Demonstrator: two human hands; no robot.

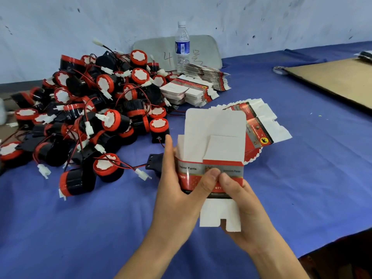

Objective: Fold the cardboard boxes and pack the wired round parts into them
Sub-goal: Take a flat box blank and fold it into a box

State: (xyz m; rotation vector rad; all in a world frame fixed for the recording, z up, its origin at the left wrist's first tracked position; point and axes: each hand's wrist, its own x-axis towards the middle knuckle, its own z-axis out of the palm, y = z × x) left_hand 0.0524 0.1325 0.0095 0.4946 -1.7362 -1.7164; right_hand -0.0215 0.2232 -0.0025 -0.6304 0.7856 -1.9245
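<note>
Most fingers of the left hand (177,194) lie hidden behind the box (213,137). Those of the right hand (247,204) are mostly behind its lower flap. Both thumbs cover part of the print, which is largely too blurred to read. Both forearms are cut off at 6 o'clock.

At 9 o'clock the pile of round parts (90,109) runs off the edge, its lower pieces buried. At 12 o'clock the bottle (182,43) has its base behind a stack of flat boxes (205,75) and masks some handwriting on the grey board (203,49). At 2 o'clock the cardboard sheet (332,77) is cropped, and a dark stack (365,55) beyond it shows too little to identify.
</note>
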